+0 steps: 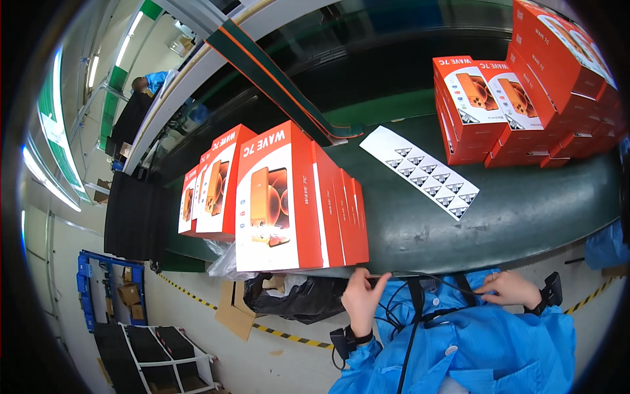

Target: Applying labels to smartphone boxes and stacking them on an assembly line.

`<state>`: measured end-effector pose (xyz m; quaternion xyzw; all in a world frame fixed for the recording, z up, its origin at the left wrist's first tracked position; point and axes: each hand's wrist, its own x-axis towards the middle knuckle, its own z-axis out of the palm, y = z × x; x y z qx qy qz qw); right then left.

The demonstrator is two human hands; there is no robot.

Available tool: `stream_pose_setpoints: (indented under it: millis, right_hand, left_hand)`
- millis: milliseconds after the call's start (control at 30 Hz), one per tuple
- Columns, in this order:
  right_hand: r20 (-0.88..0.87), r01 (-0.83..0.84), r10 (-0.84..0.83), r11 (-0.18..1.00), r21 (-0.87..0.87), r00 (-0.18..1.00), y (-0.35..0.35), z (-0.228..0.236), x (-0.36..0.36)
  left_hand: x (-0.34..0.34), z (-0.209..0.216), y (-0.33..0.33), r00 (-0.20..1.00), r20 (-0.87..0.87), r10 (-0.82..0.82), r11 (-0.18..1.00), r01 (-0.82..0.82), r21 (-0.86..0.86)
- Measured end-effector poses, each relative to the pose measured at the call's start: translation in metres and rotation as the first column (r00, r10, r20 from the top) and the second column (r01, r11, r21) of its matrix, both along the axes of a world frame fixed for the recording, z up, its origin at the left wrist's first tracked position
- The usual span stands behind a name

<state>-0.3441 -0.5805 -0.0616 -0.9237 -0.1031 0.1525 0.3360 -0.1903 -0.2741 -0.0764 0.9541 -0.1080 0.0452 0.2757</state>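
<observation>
A thin, black, gently bowed cord (434, 276) stretches between the left hand (363, 301) and the right hand (513, 289), lower right in the frame, beside the green table (518, 213). Both grips are half curled; I cannot tell whether they clasp it.

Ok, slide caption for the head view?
Left hand and right hand near a green surface, with a sticker sheet between two groups of red boxes.

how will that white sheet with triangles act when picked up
The white sheet looks thin, so it will probably droop if lifted by one end. With no visible bulk, it is likely light. Lying flat on the dark green surface, its edge may be hard to get under.
</observation>
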Motion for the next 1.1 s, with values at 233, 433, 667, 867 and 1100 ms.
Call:
stream_pose_setpoints:
  millis: [233,433,667,867,1100]
  right_hand:
    - [0.196,0.235,-0.358,0.855,0.463,0.913,-0.001,0.049,0.064]
    - [0.549,0.567,-0.597,0.785,0.249,0.585,-0.003,0.002,0.154]
    - [0.441,0.628,-0.575,0.777,0.031,0.689,-0.003,-0.03,0.174]
    - [-0.234,0.407,-0.35,0.588,0.699,0.907,0.005,-0.004,0.173]
    - [-0.124,0.101,-0.019,-0.472,0.876,0.992,0.087,0.033,0.203]
  left_hand:
    - [-0.035,-0.059,0.055,0.799,-0.427,-0.424,0.898,0.432,-0.082]
    - [-0.007,0.014,0.061,0.989,-0.111,-0.093,0.966,0.063,-0.25]
    - [0.045,0.085,0.079,0.781,0.421,0.46,0.755,-0.096,-0.648]
    - [0.081,0.158,0.074,0.581,0.616,0.532,0.692,0.121,-0.712]
    - [0.175,0.129,0.125,0.968,0.013,0.251,0.17,-0.031,-0.985]
